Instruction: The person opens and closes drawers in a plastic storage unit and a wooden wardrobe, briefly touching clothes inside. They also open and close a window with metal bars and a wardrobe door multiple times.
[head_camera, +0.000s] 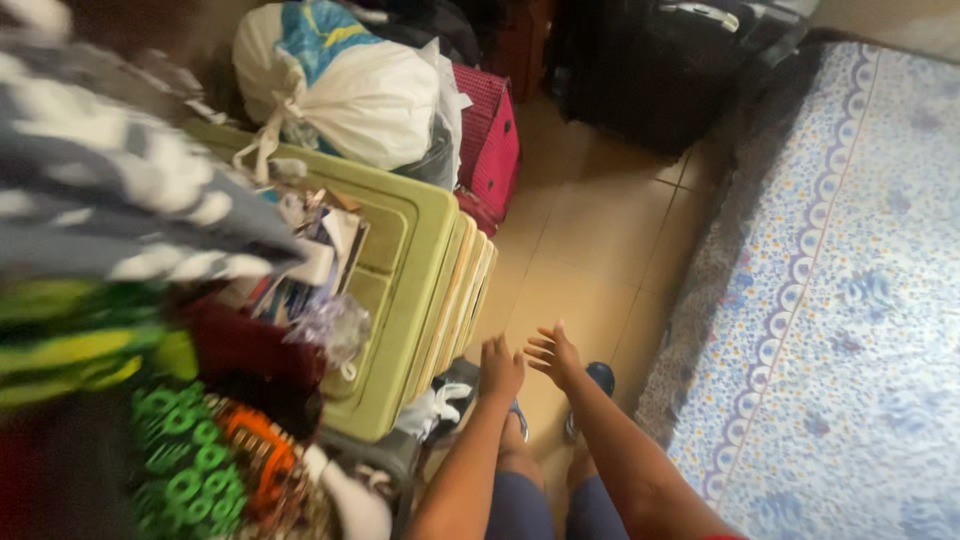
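Progress: nothing is held by either hand; no thing is seen lifted or moved, so the work is judged not begun, and all things remain where they lie.
Clothes (110, 230): soft folded fabric, striped grey and white, green and patterned pieces below, piled at the far left, blurred.
Sack (350, 90): white, round and full, tied with a knot, placed on the lids.
Lids (420, 270): flat pale green plastic panels, stacked on edge, just beside the left hand.
Left hand (500, 368): loosely curled, empty, nothing is touched.
Right hand (553, 355): fingers spread and released, empty, held above the floor.
Floor (590, 230): smooth beige tiles.
Mattress (850, 300): blue flowered cloth, at the right.
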